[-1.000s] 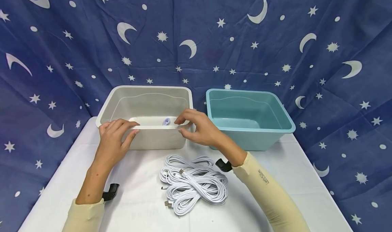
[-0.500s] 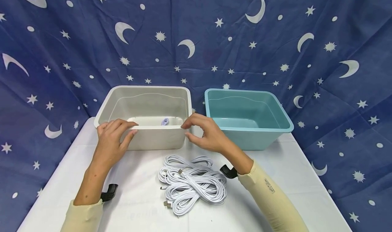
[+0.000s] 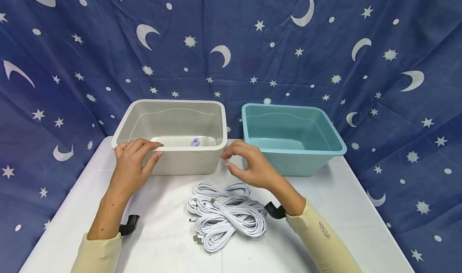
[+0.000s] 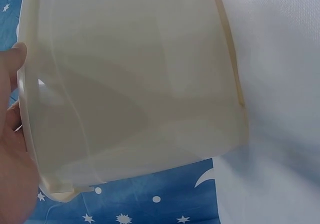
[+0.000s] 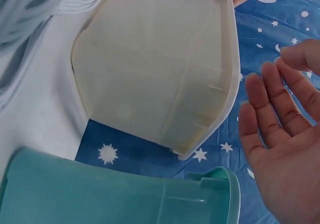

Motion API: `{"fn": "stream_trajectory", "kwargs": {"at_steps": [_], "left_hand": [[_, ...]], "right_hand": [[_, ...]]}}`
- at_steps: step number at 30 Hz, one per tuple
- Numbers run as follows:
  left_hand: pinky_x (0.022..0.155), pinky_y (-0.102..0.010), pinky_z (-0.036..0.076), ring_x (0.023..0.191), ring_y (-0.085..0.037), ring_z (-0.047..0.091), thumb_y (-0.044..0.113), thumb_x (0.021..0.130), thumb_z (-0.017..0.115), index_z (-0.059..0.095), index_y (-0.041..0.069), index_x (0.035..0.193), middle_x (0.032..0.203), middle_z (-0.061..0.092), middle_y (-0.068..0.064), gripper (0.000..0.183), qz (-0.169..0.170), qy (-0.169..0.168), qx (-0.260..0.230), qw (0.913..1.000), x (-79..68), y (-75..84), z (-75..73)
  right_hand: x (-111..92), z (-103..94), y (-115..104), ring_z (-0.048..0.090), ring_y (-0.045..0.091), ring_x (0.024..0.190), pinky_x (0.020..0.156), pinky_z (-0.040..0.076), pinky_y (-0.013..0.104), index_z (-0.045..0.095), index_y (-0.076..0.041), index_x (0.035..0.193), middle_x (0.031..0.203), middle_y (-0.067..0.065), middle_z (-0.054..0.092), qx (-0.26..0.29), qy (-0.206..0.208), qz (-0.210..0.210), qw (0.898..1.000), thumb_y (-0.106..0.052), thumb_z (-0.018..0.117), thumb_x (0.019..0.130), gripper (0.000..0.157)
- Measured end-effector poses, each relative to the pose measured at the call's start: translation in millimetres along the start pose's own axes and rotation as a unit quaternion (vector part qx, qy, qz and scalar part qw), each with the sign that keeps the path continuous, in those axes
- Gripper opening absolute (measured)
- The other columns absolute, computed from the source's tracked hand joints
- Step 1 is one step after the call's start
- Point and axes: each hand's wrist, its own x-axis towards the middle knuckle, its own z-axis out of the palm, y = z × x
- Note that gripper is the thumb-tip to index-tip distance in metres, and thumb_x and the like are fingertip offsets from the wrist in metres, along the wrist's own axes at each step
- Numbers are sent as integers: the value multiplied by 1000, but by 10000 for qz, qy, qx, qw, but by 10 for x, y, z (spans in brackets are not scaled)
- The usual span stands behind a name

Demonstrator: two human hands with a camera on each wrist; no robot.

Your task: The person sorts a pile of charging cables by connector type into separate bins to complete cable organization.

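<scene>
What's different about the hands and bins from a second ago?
The right hand has come off the front rim of the off-white rectangular plastic bin, moving rightward and backward; it holds nothing. The left hand still grips that rim. The teal rectangular plastic bin, the small pale-purple coil inside the off-white bin and the looped white cables stayed put.

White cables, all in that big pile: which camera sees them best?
The head view, because it shows the whole pile of white cables from above, with loops and some metal plugs. The right wrist view shows only some loops, cut off at the upper left. The left wrist view shows none.
</scene>
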Motion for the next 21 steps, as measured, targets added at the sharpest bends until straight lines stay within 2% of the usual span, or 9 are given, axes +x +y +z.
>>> {"fn": "stream_trajectory", "kwargs": {"at_steps": [15, 21], "left_hand": [[96, -58, 28, 102, -29, 66, 11, 93, 82, 79, 12, 115, 105, 69, -4, 22, 63, 107, -42, 9999, 15, 23, 2], [95, -59, 28, 102, -29, 67, 12, 93, 82, 79, 12, 114, 105, 69, -3, 22, 159, 134, -64, 9998, 35, 25, -3]], "right_hand": [[-309, 50, -80, 67, 11, 103, 92, 57, 32, 73, -17, 110, 109, -2, 73, 69, -98, 234, 9997, -1, 71, 93, 24], [-395, 54, -99, 66, 11, 104, 91, 57, 31, 73, -18, 112, 111, -5, 72, 145, -170, 284, 9993, 3, 67, 90, 31]]}}
